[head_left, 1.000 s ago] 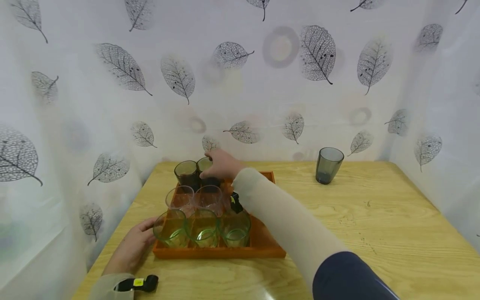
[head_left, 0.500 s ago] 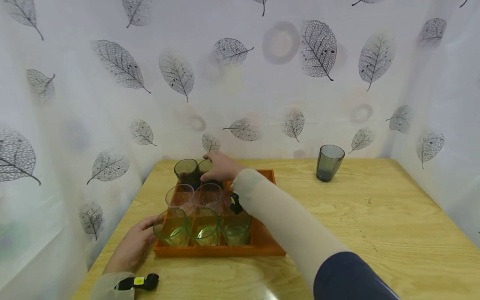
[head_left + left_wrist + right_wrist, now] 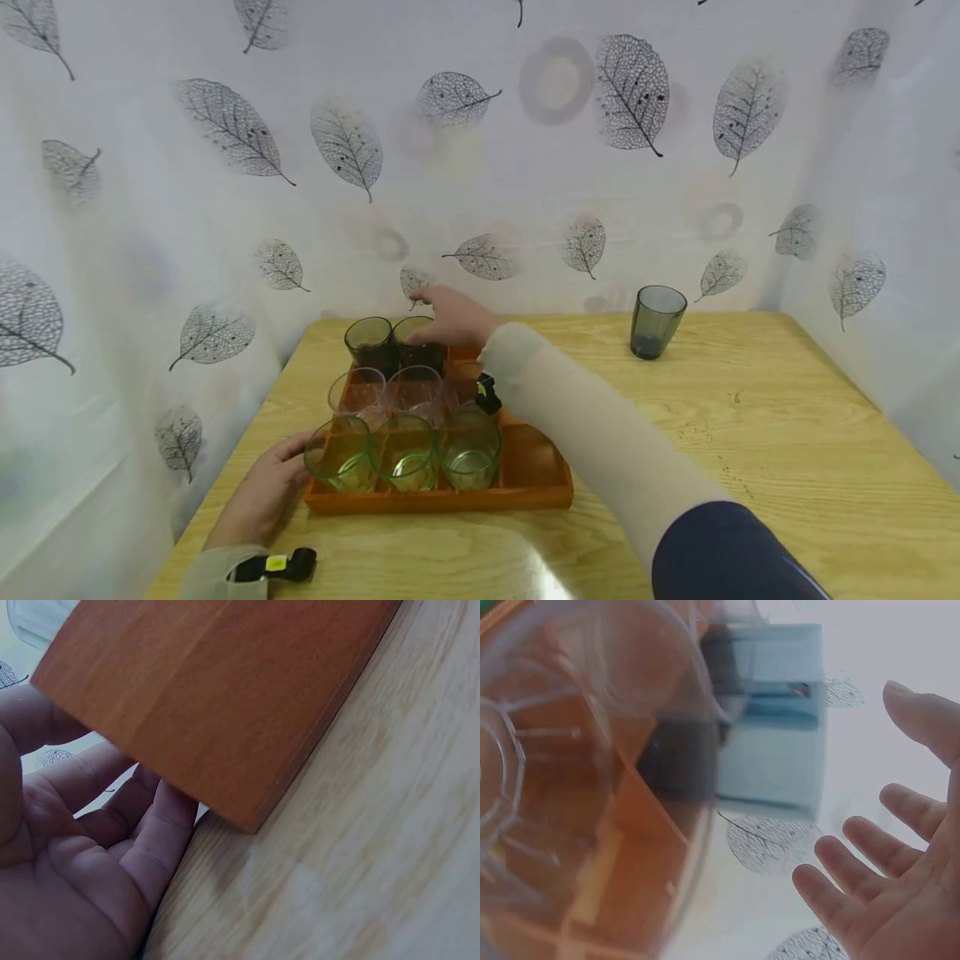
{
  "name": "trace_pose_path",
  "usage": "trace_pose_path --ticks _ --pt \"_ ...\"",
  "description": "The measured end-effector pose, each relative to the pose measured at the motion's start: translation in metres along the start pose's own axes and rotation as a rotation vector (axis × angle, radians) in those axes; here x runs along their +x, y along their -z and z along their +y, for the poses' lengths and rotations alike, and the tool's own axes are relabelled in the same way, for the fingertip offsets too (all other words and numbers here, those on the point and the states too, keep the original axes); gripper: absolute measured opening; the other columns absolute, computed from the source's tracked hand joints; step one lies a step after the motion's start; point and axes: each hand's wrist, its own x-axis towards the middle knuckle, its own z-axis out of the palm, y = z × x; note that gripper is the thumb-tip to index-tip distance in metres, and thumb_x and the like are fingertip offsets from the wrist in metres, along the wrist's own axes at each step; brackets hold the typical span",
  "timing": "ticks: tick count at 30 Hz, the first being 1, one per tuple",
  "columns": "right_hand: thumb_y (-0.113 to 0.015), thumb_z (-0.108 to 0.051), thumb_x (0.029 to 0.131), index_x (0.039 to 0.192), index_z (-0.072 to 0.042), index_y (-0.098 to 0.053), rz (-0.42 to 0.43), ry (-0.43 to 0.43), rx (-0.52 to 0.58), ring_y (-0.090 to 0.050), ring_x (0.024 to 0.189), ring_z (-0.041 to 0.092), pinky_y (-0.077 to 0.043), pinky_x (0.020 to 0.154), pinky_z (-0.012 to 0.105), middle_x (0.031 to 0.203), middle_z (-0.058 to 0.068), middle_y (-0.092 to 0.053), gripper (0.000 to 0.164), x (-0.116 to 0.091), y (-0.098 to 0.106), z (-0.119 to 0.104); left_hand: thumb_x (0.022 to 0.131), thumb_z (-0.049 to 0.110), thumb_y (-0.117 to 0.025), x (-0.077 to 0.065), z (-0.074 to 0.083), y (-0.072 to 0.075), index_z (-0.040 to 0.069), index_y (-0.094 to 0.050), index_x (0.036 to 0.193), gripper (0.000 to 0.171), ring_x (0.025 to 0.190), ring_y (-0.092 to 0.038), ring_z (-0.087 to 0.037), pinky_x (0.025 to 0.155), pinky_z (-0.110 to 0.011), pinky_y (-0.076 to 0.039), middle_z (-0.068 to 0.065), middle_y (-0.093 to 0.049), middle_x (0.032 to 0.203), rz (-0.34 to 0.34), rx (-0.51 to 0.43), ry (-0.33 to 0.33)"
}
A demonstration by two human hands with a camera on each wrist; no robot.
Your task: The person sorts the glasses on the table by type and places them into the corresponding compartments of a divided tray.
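Observation:
An orange-brown compartmented wooden tray point(image 3: 532, 498) holds several drinking glasses in rows. Green-tinted glasses point(image 3: 471, 471) stand in front, clear pinkish glasses point(image 3: 360, 408) in the middle. At the back are two dark grey glasses, a left one point(image 3: 372, 354) and a right one point(image 3: 422, 354). My right hand point(image 3: 459, 317) hovers just beside the right dark glass; in the right wrist view its fingers are spread, apart from the grey glass point(image 3: 776, 772). My left hand point(image 3: 273, 483) is at the tray's left front side, loosely bent fingers point(image 3: 161, 832) touching the tray's wall point(image 3: 202, 712).
Another grey glass point(image 3: 656, 325) stands by itself on the wooden table point(image 3: 735, 467), at the back right. A white leaf-patterned curtain point(image 3: 525, 192) encloses the back and sides. A large clear glass point(image 3: 630, 825) fills the left of the right wrist view.
My right hand has let go of the right dark glass and risen slightly, shifting right. That glass stays in the tray's back row. The left hand keeps its place.

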Motion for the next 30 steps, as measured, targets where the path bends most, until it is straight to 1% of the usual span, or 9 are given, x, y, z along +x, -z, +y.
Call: trace_pose_path --ticks 3,5,9,11,12,16,21,24,30 --pt "-0.074 -0.041 0.092 0.158 -0.013 -0.036 0.008 0.004 0.026 -0.040 0.141 0.027 -0.036 0.113 0.041 0.156 0.008 -0.041 0.081 -0.008 0.013 0.002 0.102 0.033 -0.063 -0.001 0.001 0.000 0.002 -0.041 0.154 0.064 0.140 -0.032 -0.021 0.096 -0.019 -0.043 -0.011 -0.032 0.158 0.002 0.000 0.014" --pt "-0.073 -0.041 0.093 0.158 -0.015 -0.036 0.017 -0.008 0.046 -0.041 0.140 0.027 -0.038 0.112 0.043 0.156 0.008 -0.041 0.080 -0.013 0.020 0.004 0.102 0.031 -0.062 -0.002 0.001 0.000 0.001 -0.037 0.156 0.066 0.143 -0.028 -0.024 0.098 -0.019 -0.041 -0.011 -0.029 0.160 -0.014 -0.022 0.018" --pt "-0.071 -0.041 0.094 0.158 -0.016 -0.035 0.042 -0.041 0.086 -0.041 0.140 0.028 -0.039 0.111 0.046 0.156 0.009 -0.040 0.078 -0.026 0.035 0.012 0.102 0.031 -0.062 -0.003 0.001 0.000 0.001 -0.038 0.155 0.065 0.143 -0.028 -0.025 0.098 -0.020 -0.041 -0.012 -0.030 0.159 -0.011 -0.007 0.016" --pt "-0.071 -0.043 0.094 0.158 -0.017 -0.035 0.060 -0.058 0.095 -0.041 0.140 0.027 -0.039 0.111 0.046 0.157 0.008 -0.040 0.078 -0.032 0.042 0.018 0.102 0.030 -0.062 -0.003 0.001 0.001 0.001 -0.039 0.155 0.064 0.143 -0.028 -0.025 0.096 -0.019 -0.042 -0.013 -0.031 0.159 -0.004 0.014 0.014" --pt "-0.071 -0.042 0.094 0.158 -0.016 -0.035 0.071 -0.061 0.105 -0.041 0.140 0.028 -0.038 0.111 0.046 0.157 0.009 -0.040 0.078 -0.036 0.045 0.021 0.103 0.030 -0.062 -0.002 0.001 0.001 0.000 -0.039 0.155 0.064 0.143 -0.028 -0.025 0.095 -0.018 -0.042 -0.013 -0.031 0.159 -0.002 0.024 0.013" --pt "-0.070 -0.045 0.093 0.159 -0.019 -0.035 0.116 -0.081 0.113 -0.040 0.141 0.028 -0.037 0.112 0.046 0.157 0.008 -0.040 0.079 -0.050 0.059 0.040 0.103 0.029 -0.061 -0.002 0.001 0.000 0.000 -0.037 0.155 0.064 0.142 -0.029 -0.023 0.094 -0.017 -0.042 -0.012 -0.028 0.160 -0.011 0.023 0.021" --pt "-0.070 -0.047 0.093 0.160 -0.021 -0.033 0.160 -0.118 0.133 -0.037 0.143 0.026 -0.034 0.114 0.047 0.157 0.006 -0.039 0.080 -0.074 0.075 0.062 0.103 0.033 -0.061 -0.002 0.002 -0.001 0.001 -0.039 0.155 0.065 0.141 -0.031 -0.021 0.096 -0.019 -0.041 -0.012 -0.030 0.160 -0.017 0.023 0.021" --pt "-0.068 -0.048 0.094 0.160 -0.021 -0.033 0.164 -0.146 0.127 -0.035 0.144 0.027 -0.033 0.114 0.049 0.158 0.006 -0.037 0.079 -0.088 0.084 0.074 0.103 0.034 -0.061 -0.003 0.002 -0.002 0.001 -0.039 0.155 0.066 0.141 -0.032 -0.022 0.097 -0.019 -0.041 -0.012 -0.030 0.160 -0.019 0.025 0.018" --pt "-0.067 -0.046 0.096 0.159 -0.017 -0.034 0.187 -0.175 0.096 -0.033 0.145 0.031 -0.032 0.113 0.055 0.158 0.011 -0.036 0.077 -0.117 0.100 0.098 0.102 0.034 -0.062 -0.003 0.003 -0.002 0.001 -0.038 0.155 0.066 0.143 -0.027 -0.025 0.096 -0.019 -0.041 -0.012 -0.029 0.161 -0.019 0.048 0.023"
